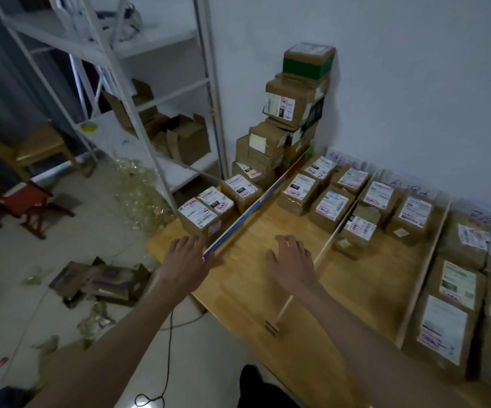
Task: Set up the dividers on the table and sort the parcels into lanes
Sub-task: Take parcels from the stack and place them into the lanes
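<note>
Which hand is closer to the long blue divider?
Left. The left hand is right at the near end of the blue divider, seemingly touching it. The right hand hovers over the wooden table, one lane away.

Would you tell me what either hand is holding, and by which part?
The left hand touches the blue-edged divider's near end. The right hand holds nothing.
</note>
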`<state>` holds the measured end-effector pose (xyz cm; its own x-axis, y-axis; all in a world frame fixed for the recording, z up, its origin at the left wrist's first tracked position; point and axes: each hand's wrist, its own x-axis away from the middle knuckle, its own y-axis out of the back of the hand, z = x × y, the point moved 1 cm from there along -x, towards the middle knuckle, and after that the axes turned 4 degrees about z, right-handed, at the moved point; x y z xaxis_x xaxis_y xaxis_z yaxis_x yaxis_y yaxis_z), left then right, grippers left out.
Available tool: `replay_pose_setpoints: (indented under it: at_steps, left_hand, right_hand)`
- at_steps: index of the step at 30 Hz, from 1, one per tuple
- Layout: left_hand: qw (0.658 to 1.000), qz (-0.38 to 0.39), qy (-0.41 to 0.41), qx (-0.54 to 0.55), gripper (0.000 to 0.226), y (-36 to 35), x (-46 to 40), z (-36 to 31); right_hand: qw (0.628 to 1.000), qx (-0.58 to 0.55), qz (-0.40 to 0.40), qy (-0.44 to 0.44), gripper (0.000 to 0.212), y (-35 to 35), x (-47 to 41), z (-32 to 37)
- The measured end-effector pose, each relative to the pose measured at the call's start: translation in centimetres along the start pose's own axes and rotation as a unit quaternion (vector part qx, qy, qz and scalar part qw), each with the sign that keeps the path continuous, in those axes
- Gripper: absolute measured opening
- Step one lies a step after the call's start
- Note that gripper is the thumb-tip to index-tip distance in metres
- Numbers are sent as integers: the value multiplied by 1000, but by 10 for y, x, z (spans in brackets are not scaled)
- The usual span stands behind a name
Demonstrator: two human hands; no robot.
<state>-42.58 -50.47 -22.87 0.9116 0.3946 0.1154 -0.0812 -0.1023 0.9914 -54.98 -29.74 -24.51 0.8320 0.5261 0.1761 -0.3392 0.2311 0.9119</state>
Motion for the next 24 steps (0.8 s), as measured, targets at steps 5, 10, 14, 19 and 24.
replay_pose_setpoints:
  at_steps: [5, 10, 14, 19, 24]
  left_hand:
    - [999, 23, 37, 9, 54, -8, -39, 44]
    - [997, 41, 56, 22, 57, -25, -73, 79]
    - [997, 49, 44, 25, 56, -31, -111, 110]
    - [997, 71, -8, 39, 55, -39, -177, 151]
    - [980, 146, -73, 112, 52, -45, -238, 176]
  right_hand:
    - [999, 3, 33, 15, 48, -16, -48, 35]
    - [998, 4, 51, 25, 47, -29, -84, 66]
    - [998, -13, 66, 4, 46, -42, -115, 90]
    - [990, -73, 110, -41, 50, -68, -153, 121]
    - [969, -174, 124, -122, 51, -93, -177, 159]
